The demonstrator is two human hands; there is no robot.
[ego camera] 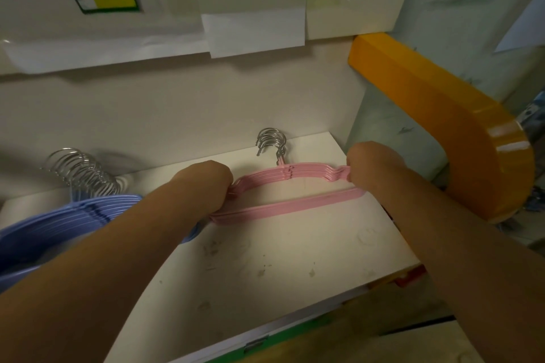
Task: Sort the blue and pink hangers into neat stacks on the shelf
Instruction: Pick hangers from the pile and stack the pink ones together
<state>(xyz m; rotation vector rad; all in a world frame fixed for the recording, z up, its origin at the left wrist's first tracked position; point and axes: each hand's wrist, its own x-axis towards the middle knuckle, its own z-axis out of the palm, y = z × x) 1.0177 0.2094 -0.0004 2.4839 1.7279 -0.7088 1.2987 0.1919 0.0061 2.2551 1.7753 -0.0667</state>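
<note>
1. A white shelf [280,259] holds two stacks of hangers.
2. The pink hangers [290,205] lie flat in a stack at the far right of the shelf, their metal hooks [271,141] pointing toward the far wall.
3. The left hand [206,183] grips the left end of the pink stack, fingers curled round it.
4. The right hand [371,163] pinches the right end of the same stack.
5. The blue hangers [67,218] are stacked at the left, partly hidden behind the left forearm.
6. A curved orange panel [460,127] stands at the right of the shelf.
</note>
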